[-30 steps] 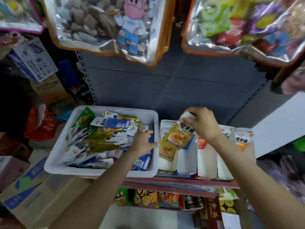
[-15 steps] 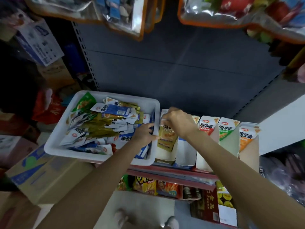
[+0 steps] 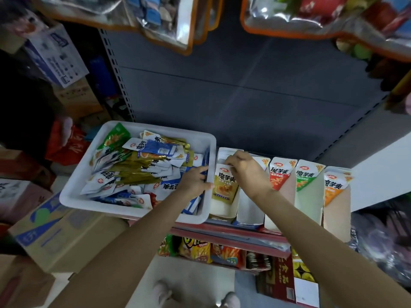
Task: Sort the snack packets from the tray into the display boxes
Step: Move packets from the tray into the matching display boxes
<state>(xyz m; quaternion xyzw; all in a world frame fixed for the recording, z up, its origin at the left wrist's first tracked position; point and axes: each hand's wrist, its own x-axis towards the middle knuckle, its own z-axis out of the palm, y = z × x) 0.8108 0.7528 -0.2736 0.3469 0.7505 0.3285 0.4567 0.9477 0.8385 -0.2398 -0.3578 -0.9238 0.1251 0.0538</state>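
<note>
A white tray point(image 3: 73, 197) heaped with several blue, olive and green snack packets stands on the shelf at left. My left hand point(image 3: 193, 180) rests on the tray's right rim, fingers curled over it. To the right stands a row of white display boxes point(image 3: 309, 203). My right hand point(image 3: 245, 168) pinches the top of an olive-yellow packet point(image 3: 224, 184) standing upright inside the leftmost box point(image 3: 220, 207). The red-, green- and orange-fronted boxes further right each show a packet at the front.
The grey shelf back point(image 3: 244, 96) rises behind. Big clear snack bags point(image 3: 311, 16) hang overhead. Cardboard cartons point(image 3: 57, 236) sit below the tray at left. Chip bags point(image 3: 200, 250) fill the lower shelf. My shoes point(image 3: 195, 296) show on the floor.
My right hand lowered the olive-yellow packet from above the boxes down into the leftmost box. My left hand slid from the packets to the tray's right rim.
</note>
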